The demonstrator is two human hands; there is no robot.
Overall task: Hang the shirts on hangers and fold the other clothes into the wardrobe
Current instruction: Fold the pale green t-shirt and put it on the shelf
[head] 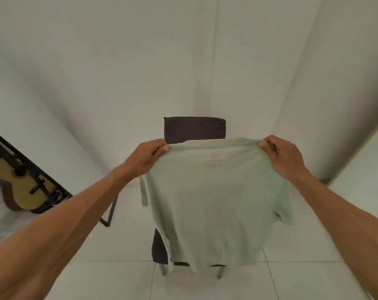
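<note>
A pale green T-shirt (216, 204) hangs spread out in front of me, held up by its shoulders. My left hand (148, 155) pinches the left shoulder of the shirt. My right hand (281, 153) pinches the right shoulder. The short sleeves droop at both sides and the hem falls to about chair-seat height. A faint printed label shows inside the neck. No hanger or wardrobe is in view.
A dark chair (194, 129) stands right behind the shirt, its backrest above the collar and its metal legs (163, 269) below the hem. A guitar (21, 187) leans at the left behind a black frame (32, 161). White walls and a white tiled floor (292, 278) surround me.
</note>
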